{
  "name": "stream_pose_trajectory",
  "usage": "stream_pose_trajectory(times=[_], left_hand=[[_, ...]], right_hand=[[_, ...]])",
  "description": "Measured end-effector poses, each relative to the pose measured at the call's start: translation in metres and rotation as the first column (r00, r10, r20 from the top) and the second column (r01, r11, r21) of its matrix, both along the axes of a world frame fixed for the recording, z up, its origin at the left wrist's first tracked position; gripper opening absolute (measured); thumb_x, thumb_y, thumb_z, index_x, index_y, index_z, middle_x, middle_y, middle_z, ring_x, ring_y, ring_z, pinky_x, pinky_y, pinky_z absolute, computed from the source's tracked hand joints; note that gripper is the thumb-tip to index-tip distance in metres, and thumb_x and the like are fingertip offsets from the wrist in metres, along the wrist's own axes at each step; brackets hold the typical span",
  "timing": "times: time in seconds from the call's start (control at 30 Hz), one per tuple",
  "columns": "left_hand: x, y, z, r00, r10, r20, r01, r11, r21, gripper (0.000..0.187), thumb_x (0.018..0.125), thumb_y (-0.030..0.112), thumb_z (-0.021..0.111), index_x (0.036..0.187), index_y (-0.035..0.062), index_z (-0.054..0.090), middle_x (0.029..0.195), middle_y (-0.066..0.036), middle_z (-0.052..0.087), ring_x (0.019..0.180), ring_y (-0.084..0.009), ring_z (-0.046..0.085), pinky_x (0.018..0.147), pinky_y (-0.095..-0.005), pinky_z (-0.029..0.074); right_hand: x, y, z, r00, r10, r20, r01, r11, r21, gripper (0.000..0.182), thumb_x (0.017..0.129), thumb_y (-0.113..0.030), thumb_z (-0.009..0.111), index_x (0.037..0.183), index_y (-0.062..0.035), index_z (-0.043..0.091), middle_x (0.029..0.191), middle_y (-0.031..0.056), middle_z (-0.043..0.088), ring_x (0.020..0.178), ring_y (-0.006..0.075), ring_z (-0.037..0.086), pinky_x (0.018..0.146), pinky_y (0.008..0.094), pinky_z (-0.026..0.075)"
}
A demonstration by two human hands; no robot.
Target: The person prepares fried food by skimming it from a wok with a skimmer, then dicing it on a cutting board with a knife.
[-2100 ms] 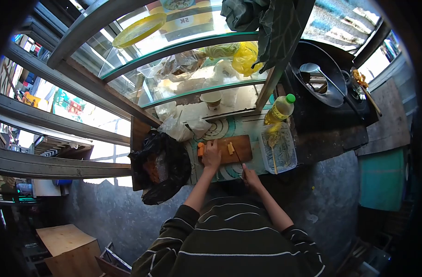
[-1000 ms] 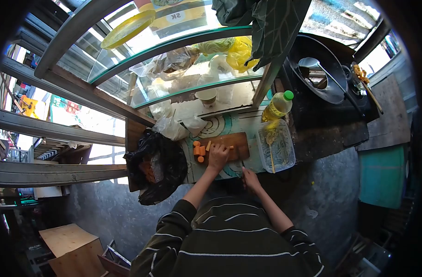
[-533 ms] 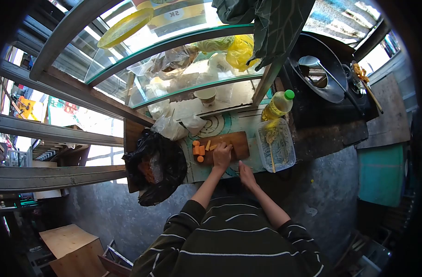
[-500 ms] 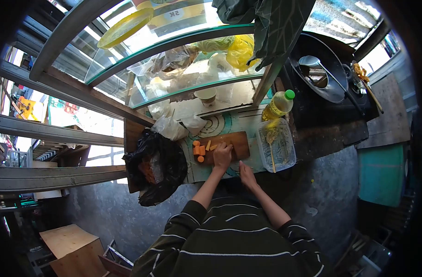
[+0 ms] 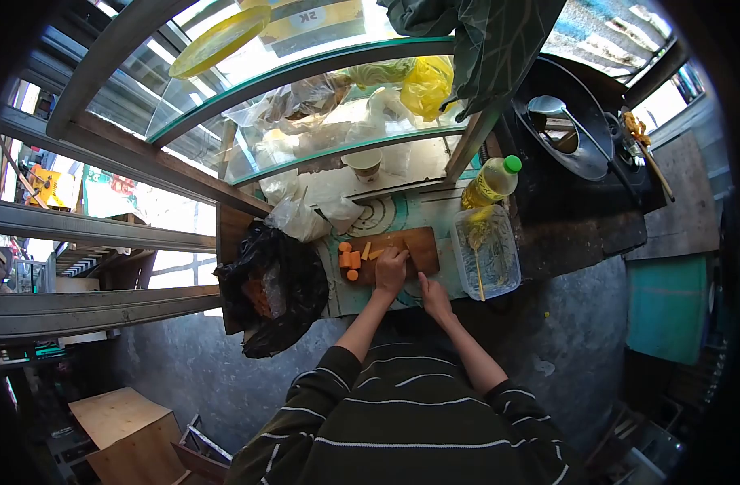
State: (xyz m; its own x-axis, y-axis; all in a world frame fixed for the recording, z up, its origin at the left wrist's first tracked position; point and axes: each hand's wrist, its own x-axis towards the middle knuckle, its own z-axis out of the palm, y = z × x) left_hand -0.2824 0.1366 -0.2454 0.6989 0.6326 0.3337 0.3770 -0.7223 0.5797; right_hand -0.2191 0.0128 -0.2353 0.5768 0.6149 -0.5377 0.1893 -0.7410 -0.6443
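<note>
- Looking down from my head camera, I see my left hand [image 5: 391, 269] pressed fingers-down on the wooden cutting board [image 5: 422, 246], curled over whatever it pins there; what lies under it is hidden from me.
- My right hand [image 5: 435, 296] sits at the board's near edge, closed around what seems to be a knife handle; the blade is too small and dark for me to make out clearly.
- Orange carrot pieces [image 5: 350, 259] lie at the board's left end, just beside my left hand: a few chunks and a couple of thin sticks.
- Left of the board, a black plastic bag [image 5: 281, 283] lies open, with something orange inside it.
- Right of the board stands a clear plastic tub [image 5: 489, 255] with a stick in it, and behind it a bottle of yellow oil [image 5: 490, 183] with a green cap.
- Further right, a dark wok [image 5: 568, 129] holds a metal ladle.
- Behind the board rises a glass display case [image 5: 338, 97] holding bags and a small cup.
</note>
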Motion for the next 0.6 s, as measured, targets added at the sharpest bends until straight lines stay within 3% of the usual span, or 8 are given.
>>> stream_pose_trajectory(times=[0.07, 0.2, 0.27, 0.5, 0.6], left_hand=[[0.001, 0.0, -0.001, 1.0, 0.01, 0.008, -0.01, 1.0, -0.01, 0.011, 0.067, 0.004, 0.061, 0.077, 0.0006, 0.062, 0.069, -0.012, 0.052, 0.07, -0.0273, 0.053, 0.063, -0.0353, 0.044], [0.0, -0.001, 0.001, 0.999, 0.03, 0.015, -0.029, 0.999, -0.042, 0.01, 0.067, 0.003, 0.06, 0.077, 0.0004, 0.062, 0.067, -0.011, 0.052, 0.067, -0.0272, 0.052, 0.062, -0.0354, 0.044], [0.001, -0.002, -0.001, 0.999, 0.024, 0.026, -0.023, 0.998, -0.051, 0.01, 0.067, 0.003, 0.06, 0.076, 0.0005, 0.062, 0.067, -0.011, 0.052, 0.067, -0.0272, 0.053, 0.062, -0.0354, 0.044], [-0.001, 0.001, -0.006, 0.999, 0.008, 0.039, -0.006, 0.998, -0.054, 0.01, 0.067, 0.002, 0.06, 0.076, 0.0007, 0.062, 0.067, -0.011, 0.052, 0.069, -0.0274, 0.053, 0.062, -0.0354, 0.044], [-0.001, 0.0, -0.002, 1.0, 0.004, 0.004, -0.004, 0.999, -0.042, 0.01, 0.067, 0.002, 0.059, 0.077, 0.0009, 0.062, 0.067, -0.011, 0.052, 0.069, -0.0276, 0.054, 0.063, -0.0353, 0.044]], right_hand=[[-0.005, -0.004, -0.001, 0.999, -0.034, 0.023, 0.031, 0.995, 0.096, 0.061, 0.089, -0.046, 0.028, 0.076, 0.0067, 0.055, 0.072, 0.0308, 0.052, 0.084, 0.0451, 0.05, 0.068, 0.0468, 0.038], [-0.011, -0.019, 0.009, 1.0, -0.026, 0.006, 0.026, 0.997, 0.077, 0.06, 0.089, -0.046, 0.029, 0.076, 0.0067, 0.056, 0.074, 0.0315, 0.051, 0.085, 0.0452, 0.049, 0.068, 0.047, 0.038], [-0.012, -0.021, 0.013, 1.0, -0.029, 0.0, 0.029, 0.999, 0.034, 0.059, 0.089, -0.046, 0.028, 0.081, 0.0047, 0.059, 0.081, 0.0304, 0.054, 0.089, 0.0447, 0.048, 0.075, 0.0481, 0.038], [-0.003, -0.009, 0.007, 0.999, -0.002, -0.036, 0.002, 1.0, -0.003, 0.06, 0.089, -0.046, 0.028, 0.082, 0.0053, 0.058, 0.081, 0.0307, 0.054, 0.091, 0.0448, 0.048, 0.075, 0.0485, 0.038], [-0.003, 0.0, 0.002, 1.0, -0.026, 0.017, 0.025, 0.998, 0.058, 0.062, 0.089, -0.047, 0.029, 0.076, 0.0072, 0.056, 0.074, 0.0309, 0.053, 0.086, 0.0444, 0.05, 0.069, 0.0463, 0.039]])
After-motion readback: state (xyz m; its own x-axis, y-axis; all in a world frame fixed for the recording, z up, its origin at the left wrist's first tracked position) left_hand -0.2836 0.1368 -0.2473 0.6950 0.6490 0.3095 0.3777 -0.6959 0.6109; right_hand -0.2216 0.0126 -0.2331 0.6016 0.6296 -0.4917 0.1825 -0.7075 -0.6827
